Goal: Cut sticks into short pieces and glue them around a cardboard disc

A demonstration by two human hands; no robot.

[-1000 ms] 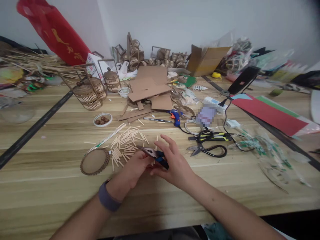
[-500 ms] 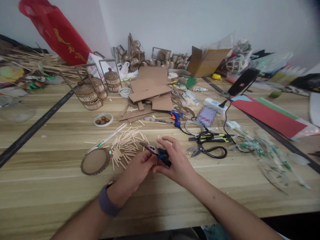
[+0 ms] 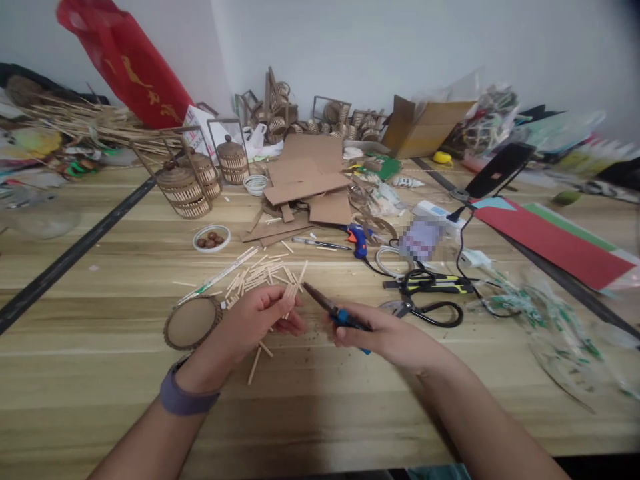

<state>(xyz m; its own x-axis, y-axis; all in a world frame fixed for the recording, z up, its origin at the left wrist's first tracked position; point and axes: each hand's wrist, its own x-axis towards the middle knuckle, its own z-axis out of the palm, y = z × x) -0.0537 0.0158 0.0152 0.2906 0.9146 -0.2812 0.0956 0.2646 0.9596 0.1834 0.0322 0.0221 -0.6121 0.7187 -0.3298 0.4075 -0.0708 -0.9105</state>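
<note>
My left hand [image 3: 260, 319] pinches several short wooden sticks [image 3: 296, 288] between thumb and fingers, just in front of the pile. My right hand [image 3: 380, 333] is wrapped round the blue handles of long-nose pliers [image 3: 333, 310], whose jaws point up and left close to the held sticks. Behind and under my left hand lies a heap of cut wooden sticks [image 3: 255, 277]. A round cardboard disc [image 3: 193, 322] with a ridged brown rim lies at my left wrist. Two loose sticks [image 3: 255, 365] rest on the table below my left hand.
A white lid [image 3: 196, 241] holds brown beads. Black-handled shears [image 3: 440, 313], a cutter knife [image 3: 450, 285] and a blue glue gun [image 3: 358, 241] lie right of centre. Cardboard pieces [image 3: 305, 163] are stacked behind. Small lidded baskets [image 3: 185, 193] stand back left; a red sheet [image 3: 555, 243] lies right.
My hands have moved apart. My left hand shows a bundle of sticks now, and the pliers have swung right in my right hand. Two sticks now lie below the left hand.
</note>
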